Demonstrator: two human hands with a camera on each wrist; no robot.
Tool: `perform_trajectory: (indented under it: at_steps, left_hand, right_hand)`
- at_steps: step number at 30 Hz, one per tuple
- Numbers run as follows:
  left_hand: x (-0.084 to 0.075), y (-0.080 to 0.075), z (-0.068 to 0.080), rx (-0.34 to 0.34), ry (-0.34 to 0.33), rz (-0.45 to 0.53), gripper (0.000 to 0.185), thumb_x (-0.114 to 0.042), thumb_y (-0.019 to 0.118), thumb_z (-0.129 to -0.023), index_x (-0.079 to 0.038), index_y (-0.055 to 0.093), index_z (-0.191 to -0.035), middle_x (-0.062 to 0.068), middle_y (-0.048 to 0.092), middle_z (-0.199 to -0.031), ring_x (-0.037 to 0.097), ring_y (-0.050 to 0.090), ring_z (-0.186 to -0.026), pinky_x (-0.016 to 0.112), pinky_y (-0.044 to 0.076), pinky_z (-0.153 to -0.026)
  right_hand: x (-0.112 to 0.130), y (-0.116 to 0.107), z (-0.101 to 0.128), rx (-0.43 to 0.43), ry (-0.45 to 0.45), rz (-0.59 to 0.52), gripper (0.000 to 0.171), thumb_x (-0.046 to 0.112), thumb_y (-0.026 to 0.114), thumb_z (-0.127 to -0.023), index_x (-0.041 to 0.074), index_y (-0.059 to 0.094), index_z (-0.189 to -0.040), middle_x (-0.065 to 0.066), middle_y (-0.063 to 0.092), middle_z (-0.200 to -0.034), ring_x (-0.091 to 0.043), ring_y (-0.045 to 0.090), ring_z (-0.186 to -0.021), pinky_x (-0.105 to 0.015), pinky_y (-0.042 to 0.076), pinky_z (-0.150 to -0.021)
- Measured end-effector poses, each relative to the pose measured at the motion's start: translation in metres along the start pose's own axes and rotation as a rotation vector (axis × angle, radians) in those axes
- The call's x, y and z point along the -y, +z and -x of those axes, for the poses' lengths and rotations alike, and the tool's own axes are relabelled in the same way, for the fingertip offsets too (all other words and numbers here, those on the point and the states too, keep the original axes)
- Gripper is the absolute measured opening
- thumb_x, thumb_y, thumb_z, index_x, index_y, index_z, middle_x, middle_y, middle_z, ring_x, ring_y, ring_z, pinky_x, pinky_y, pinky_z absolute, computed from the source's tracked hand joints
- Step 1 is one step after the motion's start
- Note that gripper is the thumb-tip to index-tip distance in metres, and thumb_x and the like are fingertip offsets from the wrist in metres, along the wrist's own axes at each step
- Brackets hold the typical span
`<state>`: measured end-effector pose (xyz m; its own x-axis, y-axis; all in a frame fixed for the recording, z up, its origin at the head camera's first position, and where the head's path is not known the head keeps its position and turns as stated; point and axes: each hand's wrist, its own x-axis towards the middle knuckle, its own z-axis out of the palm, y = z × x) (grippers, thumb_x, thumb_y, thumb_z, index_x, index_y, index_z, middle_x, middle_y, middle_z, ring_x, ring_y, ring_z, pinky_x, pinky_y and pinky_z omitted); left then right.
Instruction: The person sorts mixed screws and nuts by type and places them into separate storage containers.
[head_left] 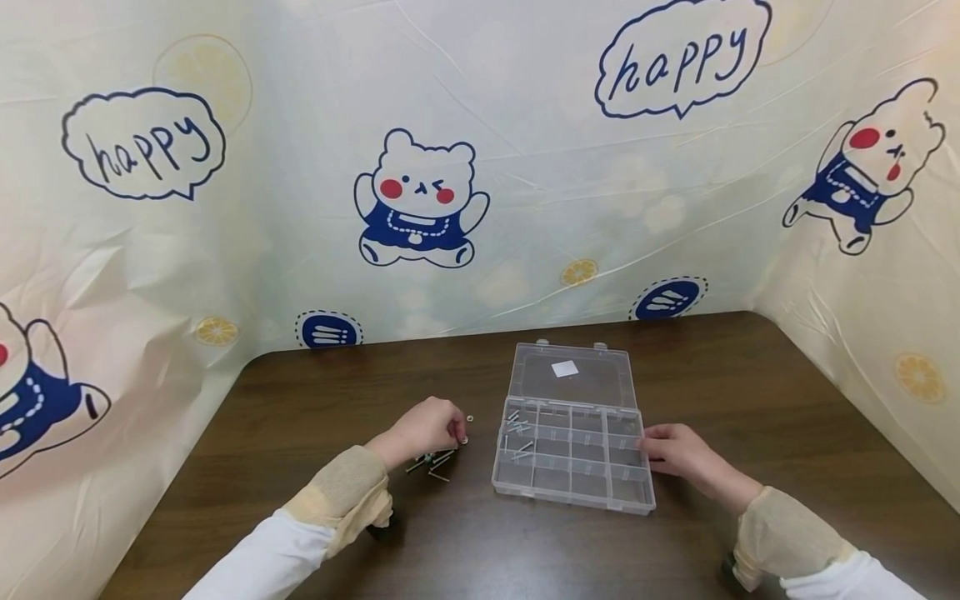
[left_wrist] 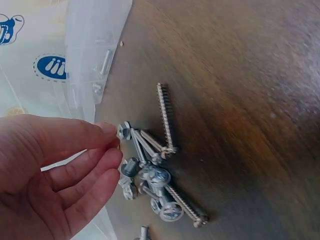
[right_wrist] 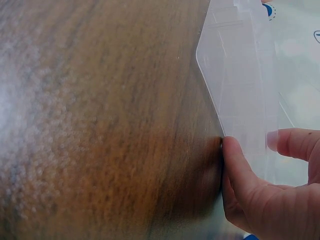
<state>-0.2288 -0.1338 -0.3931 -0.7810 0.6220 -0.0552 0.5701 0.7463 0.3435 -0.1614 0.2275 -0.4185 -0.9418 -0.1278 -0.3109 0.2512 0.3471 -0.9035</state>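
Note:
My left hand [head_left: 437, 423] reaches down beside a small pile of screws [head_left: 431, 461], its thumb and fingertips pinching a small silvery nut [left_wrist: 124, 131]. In the left wrist view, a long thin screw [left_wrist: 165, 115] and several shorter bolts with cross-slot heads [left_wrist: 171, 211] lie close to those fingers. To the right stands a clear plastic compartment box [head_left: 555, 498], its lid [head_left: 573, 383] folded back. Screws [head_left: 517, 423] lie in its left compartments. My right hand [head_left: 682, 454] grips the box's right side, thumb and fingers on either side of the wall.
Another small nut [head_left: 470, 418] sits on the brown wooden table [head_left: 337, 392] between the pile and the box. A white label [head_left: 565, 368] shows on the lid. Printed cloth [head_left: 525, 167] encloses the table at the back and sides.

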Motion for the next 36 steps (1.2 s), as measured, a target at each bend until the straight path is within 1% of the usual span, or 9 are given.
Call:
perform_trajectory:
  at_steps: [4,8,13,15,21,24,29,33,36]
  left_hand:
    - [0.002,0.003,0.001,0.007,-0.022,-0.034,0.012,0.000,0.067,-0.069,-0.011,0.064,-0.066,-0.008,0.056,-0.060,0.007,0.049,-0.057,0.023,0.041,-0.054]
    - [0.004,0.007,0.003,-0.006,-0.012,-0.087,0.013,0.001,0.066,-0.068,-0.012,0.064,-0.066,-0.008,0.056,-0.060,0.007,0.050,-0.057,0.024,0.042,-0.055]
    - [0.005,0.011,0.003,-0.022,0.003,-0.127,0.015,0.002,0.063,-0.067,-0.013,0.064,-0.067,-0.008,0.056,-0.060,0.006,0.049,-0.057,0.026,0.042,-0.056]
    - [0.006,0.012,0.003,-0.025,0.007,-0.123,0.015,0.003,0.064,-0.066,-0.012,0.063,-0.066,-0.008,0.055,-0.060,0.006,0.049,-0.056,0.025,0.042,-0.055]
    - [0.006,0.014,0.002,-0.009,-0.017,-0.104,0.016,0.000,0.069,-0.061,-0.012,0.059,-0.064,-0.007,0.053,-0.058,0.009,0.047,-0.054,0.025,0.040,-0.051]
    - [0.006,0.013,0.002,-0.024,-0.025,-0.114,0.016,0.000,0.069,-0.060,-0.013,0.058,-0.063,-0.008,0.051,-0.057,0.008,0.046,-0.053,0.024,0.040,-0.051]
    - [0.003,0.009,0.001,-0.082,0.012,-0.101,0.015,0.001,0.064,-0.059,-0.012,0.057,-0.063,-0.008,0.048,-0.056,0.008,0.043,-0.052,0.023,0.038,-0.049]
    - [-0.003,0.003,-0.001,-0.110,0.045,-0.071,0.014,0.000,0.064,-0.062,-0.011,0.057,-0.065,-0.008,0.047,-0.057,0.007,0.043,-0.054,0.023,0.038,-0.050]
    - [-0.009,-0.001,-0.002,-0.123,0.055,-0.047,0.014,0.000,0.064,-0.064,-0.011,0.057,-0.066,-0.008,0.048,-0.059,0.007,0.044,-0.055,0.023,0.038,-0.052]
  right_hand:
    - [0.001,0.000,0.000,-0.002,0.012,0.012,0.041,0.005,0.049,-0.089,-0.026,0.039,-0.113,-0.031,0.053,-0.106,-0.031,0.057,-0.097,-0.041,0.048,-0.081]
    - [0.001,0.000,0.000,-0.002,0.009,0.007,0.040,0.005,0.049,-0.089,-0.026,0.039,-0.113,-0.031,0.053,-0.105,-0.030,0.057,-0.097,-0.041,0.048,-0.081]
    - [0.000,0.000,-0.001,-0.001,0.008,0.004,0.040,0.005,0.049,-0.089,-0.026,0.039,-0.113,-0.031,0.054,-0.105,-0.030,0.057,-0.097,-0.041,0.048,-0.081]
    - [0.000,0.000,-0.001,-0.002,0.006,0.005,0.040,0.004,0.049,-0.089,-0.026,0.039,-0.113,-0.031,0.053,-0.105,-0.030,0.057,-0.097,-0.041,0.048,-0.081]
    - [0.001,0.001,0.000,-0.007,0.009,0.000,0.040,0.004,0.049,-0.089,-0.026,0.039,-0.112,-0.030,0.054,-0.104,-0.028,0.057,-0.095,-0.040,0.048,-0.081]
    - [0.002,0.001,0.000,-0.005,0.011,0.004,0.041,0.005,0.049,-0.089,-0.026,0.039,-0.113,-0.031,0.054,-0.105,-0.029,0.057,-0.096,-0.040,0.048,-0.081]
    - [0.002,0.000,0.001,-0.006,0.020,0.029,0.041,0.006,0.049,-0.090,-0.026,0.040,-0.114,-0.031,0.054,-0.107,-0.030,0.058,-0.097,-0.040,0.049,-0.080]
    - [0.002,0.000,0.001,-0.004,0.024,0.045,0.042,0.007,0.049,-0.090,-0.025,0.040,-0.115,-0.032,0.053,-0.109,-0.031,0.057,-0.099,-0.040,0.049,-0.080]
    - [0.002,0.001,0.001,-0.004,0.023,0.047,0.042,0.007,0.049,-0.090,-0.025,0.040,-0.115,-0.033,0.052,-0.110,-0.032,0.057,-0.100,-0.040,0.049,-0.080]
